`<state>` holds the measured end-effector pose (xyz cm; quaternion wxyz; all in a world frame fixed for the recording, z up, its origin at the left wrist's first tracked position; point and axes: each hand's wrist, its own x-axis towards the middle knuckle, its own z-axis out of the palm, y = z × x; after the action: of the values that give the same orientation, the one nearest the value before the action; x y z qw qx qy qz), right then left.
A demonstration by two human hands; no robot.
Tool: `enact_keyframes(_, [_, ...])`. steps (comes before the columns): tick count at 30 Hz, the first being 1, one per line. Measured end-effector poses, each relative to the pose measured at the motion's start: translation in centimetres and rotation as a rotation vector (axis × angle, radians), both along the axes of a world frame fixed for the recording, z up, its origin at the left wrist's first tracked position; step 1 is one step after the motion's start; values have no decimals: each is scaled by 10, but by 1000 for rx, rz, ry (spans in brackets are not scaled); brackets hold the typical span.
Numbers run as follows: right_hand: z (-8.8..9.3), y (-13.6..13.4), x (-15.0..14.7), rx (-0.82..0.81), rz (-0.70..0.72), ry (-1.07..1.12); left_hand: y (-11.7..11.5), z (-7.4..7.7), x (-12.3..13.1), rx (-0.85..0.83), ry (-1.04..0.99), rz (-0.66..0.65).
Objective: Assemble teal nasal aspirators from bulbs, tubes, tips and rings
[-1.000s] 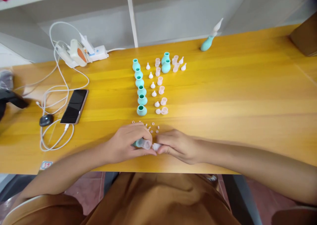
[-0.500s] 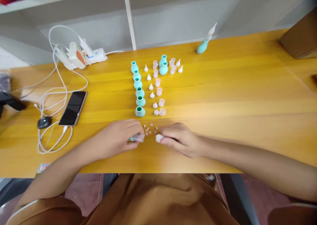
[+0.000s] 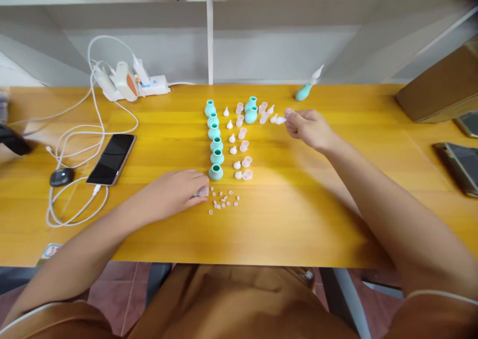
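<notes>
My left hand (image 3: 184, 189) is closed round a teal squeeze bulb, mostly hidden by the fingers, with a clear pinkish cup (image 3: 202, 192) sticking out. Just right of it lie several tiny pale rings (image 3: 223, 205). At the far end of the rows, my right hand (image 3: 309, 128) pinches a small white nozzle tip (image 3: 281, 121), close beside another white tip (image 3: 274, 118). Open-necked teal bulbs (image 3: 216, 157) stand in a column, with columns of white tips (image 3: 233, 150) and clear pinkish cups (image 3: 244, 146) alongside. A teal bulb (image 3: 251, 115) stands among two sets farther back.
A teal bulb fitted with a long white tip (image 3: 304, 91) leans at the back. To the left are a phone (image 3: 112, 159), tangled white cables and a power strip (image 3: 155, 85). A cardboard box (image 3: 436, 85) and another phone (image 3: 461, 165) are on the right.
My right hand has moved away from my left, up and right, carrying the white tip to the back rows. My left hand has shifted slightly left and up. More tiny rings show.
</notes>
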<state>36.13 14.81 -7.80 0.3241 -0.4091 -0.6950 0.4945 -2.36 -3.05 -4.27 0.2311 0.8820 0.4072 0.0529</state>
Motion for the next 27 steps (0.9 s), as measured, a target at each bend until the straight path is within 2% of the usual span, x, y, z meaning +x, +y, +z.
enact_keyframes(3, [-5, 11, 1, -93, 85, 96, 0, 0, 0, 14, -4, 17])
enact_keyframes(5, [-7, 10, -1, -89, 128, 72, -1, -1, 0, 33, -1, 19])
enact_keyframes(10, [-2, 12, 2, 171, -52, -345, -4, 0, 5, 91, 26, 58])
enact_keyframes(12, [5, 20, 4, 219, -113, -461, -6, 3, 7, 118, 36, 69])
enact_keyframes(17, [18, 37, -1, 278, -176, -973, -8, 11, 11, 150, 46, 53])
enact_keyframes(24, [12, 34, -13, 253, -115, -1172, -7, 10, 10, 218, -61, 59])
enact_keyframes(27, [16, 30, -15, 235, -118, -1208, -7, 6, 10, 258, -109, 70])
